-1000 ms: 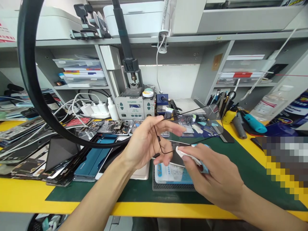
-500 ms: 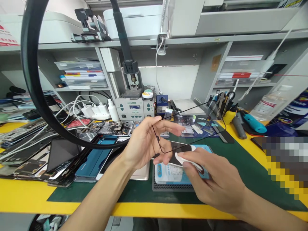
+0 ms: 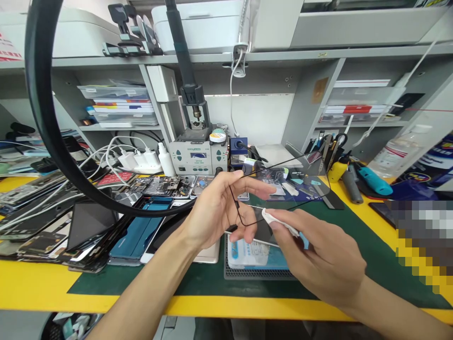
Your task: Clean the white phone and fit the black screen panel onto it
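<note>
While the left hand point(image 3: 215, 212) grips a clear, black-edged panel point(image 3: 297, 186) above the green mat point(image 3: 357, 236), I see the right hand point(image 3: 322, 259) pinching a white wipe point(image 3: 281, 223) at its lower edge. Both hands partly block the phone point(image 3: 265, 232) on a blue-and-white pack point(image 3: 253, 257); a black ring point(image 3: 38, 118) crosses my view of the cables point(image 3: 102, 153) leftward.

The left hand point(image 3: 219, 212) and right hand point(image 3: 313, 248) are bare, with long, slender fingers point(image 3: 260, 187) and rounded tips. Narrow wrists point(image 3: 189, 236) widen evenly into a bare left forearm point(image 3: 143, 283) and a bare right forearm point(image 3: 392, 302), both smooth in outline. At the bottom edge, part of some dark clothing point(image 3: 285, 329) shows, its cut too shadowed to tell.
</note>
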Tool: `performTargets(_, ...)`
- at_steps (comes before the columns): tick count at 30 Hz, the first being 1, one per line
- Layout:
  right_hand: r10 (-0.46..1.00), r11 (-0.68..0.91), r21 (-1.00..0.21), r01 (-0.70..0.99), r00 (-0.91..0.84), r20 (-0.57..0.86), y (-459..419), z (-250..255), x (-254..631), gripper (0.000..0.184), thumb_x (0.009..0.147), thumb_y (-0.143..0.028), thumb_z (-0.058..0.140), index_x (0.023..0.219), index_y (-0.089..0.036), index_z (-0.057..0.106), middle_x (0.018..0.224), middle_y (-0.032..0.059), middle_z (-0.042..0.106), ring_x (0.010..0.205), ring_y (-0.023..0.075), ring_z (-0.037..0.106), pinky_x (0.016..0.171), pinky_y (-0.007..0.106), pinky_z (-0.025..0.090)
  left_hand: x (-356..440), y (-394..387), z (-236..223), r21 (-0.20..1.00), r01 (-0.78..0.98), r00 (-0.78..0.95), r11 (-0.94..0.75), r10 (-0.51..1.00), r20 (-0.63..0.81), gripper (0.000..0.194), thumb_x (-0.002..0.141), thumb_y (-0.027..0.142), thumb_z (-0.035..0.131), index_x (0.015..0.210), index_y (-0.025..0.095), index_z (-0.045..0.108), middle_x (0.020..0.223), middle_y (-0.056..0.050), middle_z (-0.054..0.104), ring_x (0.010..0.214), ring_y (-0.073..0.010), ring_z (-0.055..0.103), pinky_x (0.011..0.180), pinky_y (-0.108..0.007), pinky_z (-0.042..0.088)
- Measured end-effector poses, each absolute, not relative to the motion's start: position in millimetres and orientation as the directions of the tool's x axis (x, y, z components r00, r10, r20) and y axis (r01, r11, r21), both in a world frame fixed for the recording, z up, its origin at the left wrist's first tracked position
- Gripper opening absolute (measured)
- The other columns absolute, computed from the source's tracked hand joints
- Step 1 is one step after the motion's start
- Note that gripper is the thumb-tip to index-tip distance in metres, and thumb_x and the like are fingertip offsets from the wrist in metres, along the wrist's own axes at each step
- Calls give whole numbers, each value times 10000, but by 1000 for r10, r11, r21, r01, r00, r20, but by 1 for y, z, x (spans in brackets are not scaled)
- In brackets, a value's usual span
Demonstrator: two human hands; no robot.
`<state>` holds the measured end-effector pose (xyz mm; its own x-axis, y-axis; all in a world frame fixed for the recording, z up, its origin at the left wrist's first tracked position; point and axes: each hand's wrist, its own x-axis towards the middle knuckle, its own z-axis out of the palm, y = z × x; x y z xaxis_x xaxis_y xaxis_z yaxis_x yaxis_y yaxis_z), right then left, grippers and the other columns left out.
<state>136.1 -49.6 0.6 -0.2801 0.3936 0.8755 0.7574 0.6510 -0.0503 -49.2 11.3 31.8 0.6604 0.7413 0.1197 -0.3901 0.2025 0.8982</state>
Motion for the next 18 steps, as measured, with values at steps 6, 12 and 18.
performTargets(6,395,703,-61,708,-318,862,-51,0,137,122,1011,-140,595,1014,-127,717,621,-44,600,485,70,437,521,214,366,-49,13,31,895,-385,670,228,736,101,548,1020,439,335,1047,70,738,802,-95,679,435,-177,649,324,-218,356)
performTargets(12,411,737,-78,671,-354,840,-57,2,136,134,1012,-149,565,984,-183,692,643,-50,641,506,86,503,562,233,396,-50,13,31,895,-394,650,208,752,111,543,1012,456,363,1070,87,758,1056,-113,666,454,-159,665,320,-223,349)
performTargets(18,415,695,-83,714,-305,857,-57,4,137,137,1038,-204,555,1001,-192,686,617,-55,658,430,70,406,488,223,348,-52,13,31,895,-396,651,206,750,116,547,1016,450,353,1053,81,755,1051,-118,668,447,-164,661,315,-224,333)
